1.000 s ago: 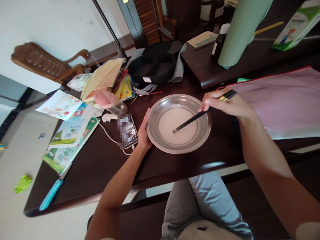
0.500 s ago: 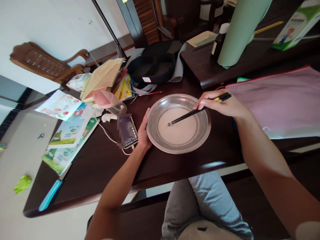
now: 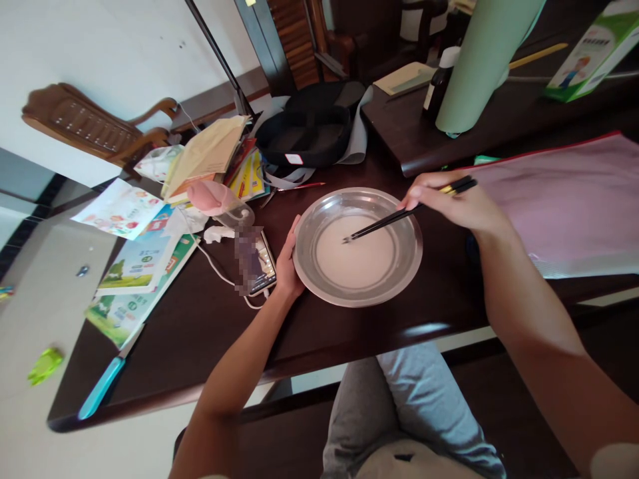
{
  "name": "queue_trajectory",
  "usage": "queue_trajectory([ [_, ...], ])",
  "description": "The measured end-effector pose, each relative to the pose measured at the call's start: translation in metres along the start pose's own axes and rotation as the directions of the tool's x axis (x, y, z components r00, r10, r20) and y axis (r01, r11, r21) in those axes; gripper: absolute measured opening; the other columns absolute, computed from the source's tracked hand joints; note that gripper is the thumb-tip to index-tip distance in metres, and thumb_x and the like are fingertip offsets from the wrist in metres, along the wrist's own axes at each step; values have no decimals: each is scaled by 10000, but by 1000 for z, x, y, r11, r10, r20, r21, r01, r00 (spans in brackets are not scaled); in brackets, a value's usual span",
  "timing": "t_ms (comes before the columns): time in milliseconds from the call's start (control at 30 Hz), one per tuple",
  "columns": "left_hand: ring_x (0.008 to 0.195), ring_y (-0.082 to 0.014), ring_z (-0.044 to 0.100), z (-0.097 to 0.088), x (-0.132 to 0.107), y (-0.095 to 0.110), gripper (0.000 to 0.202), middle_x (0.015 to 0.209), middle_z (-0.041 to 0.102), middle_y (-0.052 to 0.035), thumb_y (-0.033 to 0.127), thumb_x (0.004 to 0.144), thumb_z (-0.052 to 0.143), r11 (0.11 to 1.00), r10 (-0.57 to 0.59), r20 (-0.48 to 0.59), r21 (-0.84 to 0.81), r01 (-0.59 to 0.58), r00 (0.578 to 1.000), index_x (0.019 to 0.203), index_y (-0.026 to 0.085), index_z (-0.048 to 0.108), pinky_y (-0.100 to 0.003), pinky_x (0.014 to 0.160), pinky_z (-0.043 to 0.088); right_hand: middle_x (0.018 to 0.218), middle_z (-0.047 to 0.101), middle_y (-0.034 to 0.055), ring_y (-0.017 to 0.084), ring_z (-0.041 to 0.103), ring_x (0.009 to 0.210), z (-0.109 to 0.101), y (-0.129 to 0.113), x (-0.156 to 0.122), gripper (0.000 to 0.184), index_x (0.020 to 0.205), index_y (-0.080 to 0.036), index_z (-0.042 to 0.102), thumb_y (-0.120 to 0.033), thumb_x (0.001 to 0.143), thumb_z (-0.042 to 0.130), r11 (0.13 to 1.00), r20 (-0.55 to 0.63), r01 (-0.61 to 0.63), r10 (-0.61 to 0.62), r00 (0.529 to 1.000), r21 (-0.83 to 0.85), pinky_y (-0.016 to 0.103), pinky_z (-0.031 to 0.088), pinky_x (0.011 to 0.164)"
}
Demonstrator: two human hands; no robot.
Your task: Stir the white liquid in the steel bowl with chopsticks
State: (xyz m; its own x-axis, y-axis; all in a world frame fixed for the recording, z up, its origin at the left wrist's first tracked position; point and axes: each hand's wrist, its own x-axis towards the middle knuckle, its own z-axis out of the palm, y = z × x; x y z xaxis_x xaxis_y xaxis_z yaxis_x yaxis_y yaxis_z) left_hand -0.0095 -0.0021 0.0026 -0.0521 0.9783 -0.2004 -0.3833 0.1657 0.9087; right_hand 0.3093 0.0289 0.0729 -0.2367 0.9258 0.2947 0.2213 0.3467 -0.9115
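A wide stainless steel bowl (image 3: 410, 266) stands on the dark table before me, with a milky off-white liquid (image 3: 355, 263) in its bottom. My left hand (image 3: 289, 263) grips the bowl by its left side, thumb along the rim and the other fingers mostly hidden beneath. In my right hand (image 3: 444, 199) is a pair of black chopsticks (image 3: 379, 221) with gold bands, held closed together over the bowl's right rim. Their tips meet the liquid near its upper middle.
Left of the bowl lie a phone (image 3: 262, 266) on a charging cable, booklets (image 3: 132, 266) and a blue-handled knife (image 3: 102, 386). Behind are a black case (image 3: 304, 133) and a green cylinder (image 3: 479, 73). A pink mesh pouch (image 3: 559, 206) lies at the right.
My right hand has moved right and slightly up, drawing the chopstick tips a little right and away from me through the liquid. The bowl and my left hand stay nearly in place.
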Motion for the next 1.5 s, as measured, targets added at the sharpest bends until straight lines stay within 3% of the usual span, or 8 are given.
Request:
queue_trajectory([
  [100,1654,-344,452,-1,0,0,618,1745,544,-2,470,983,699,1000,2,-6,6,-2,1000,1585,346,638,-494,1371,369,662,770,36,227,778,715,-8,0,-1,526,601,-250,756,-670,914,806,998,-62,4,0,998,58,355,563,761],
  [300,1645,-370,462,1,-1,1,677,1706,596,-15,506,966,729,1000,-5,10,13,5,1000,1614,351,610,-519,1380,357,798,846,67,226,789,795,4,1,0,491,696,-236,806,-669,926,781,998,181,10,-21,983,57,346,579,788],
  [500,1660,-332,442,1,0,1,619,1727,569,-5,431,1003,677,1000,-13,-24,-16,13,1000,1611,330,615,-479,1379,352,698,789,43,240,800,768,-9,0,-1,526,626,-246,761,-685,912,805,999,-30,-3,4,1000,42,355,572,779],
  [700,1634,-358,479,1,0,0,643,1688,616,-21,436,983,715,1000,-17,-16,-24,16,1000,1609,322,624,-481,1363,380,773,838,62,212,786,781,2,1,-1,534,689,-229,799,-709,923,778,997,186,1,-15,983,73,324,564,771],
  [933,1616,-307,512,3,-1,2,590,1683,618,9,368,1050,596,999,-25,-40,-37,24,999,1638,320,595,-455,1361,386,663,758,39,200,744,679,-12,2,-1,531,614,-230,749,-657,921,822,997,-70,8,-3,998,76,338,553,756],
  [1133,1605,-309,527,3,-1,1,599,1659,644,3,381,1048,613,999,-13,-29,-31,12,999,1644,332,588,-449,1359,391,786,837,67,215,781,797,2,0,-1,529,697,-226,799,-710,911,793,997,169,-20,8,986,69,329,568,782],
  [1333,1641,-324,474,0,1,0,601,1700,601,-7,384,1038,630,999,-25,-49,-42,23,998,1635,327,595,-473,1365,379,690,779,57,199,728,691,-11,4,-1,507,627,-227,766,-626,936,818,999,-112,13,-8,994,47,346,549,770],
  [1500,1667,-330,431,-1,1,0,621,1723,572,-3,400,1013,669,999,-22,-51,-42,20,998,1627,333,603,-479,1378,355,705,788,63,206,747,713,-1,1,-2,531,639,-215,768,-668,912,815,994,114,-42,31,993,100,339,555,754],
])
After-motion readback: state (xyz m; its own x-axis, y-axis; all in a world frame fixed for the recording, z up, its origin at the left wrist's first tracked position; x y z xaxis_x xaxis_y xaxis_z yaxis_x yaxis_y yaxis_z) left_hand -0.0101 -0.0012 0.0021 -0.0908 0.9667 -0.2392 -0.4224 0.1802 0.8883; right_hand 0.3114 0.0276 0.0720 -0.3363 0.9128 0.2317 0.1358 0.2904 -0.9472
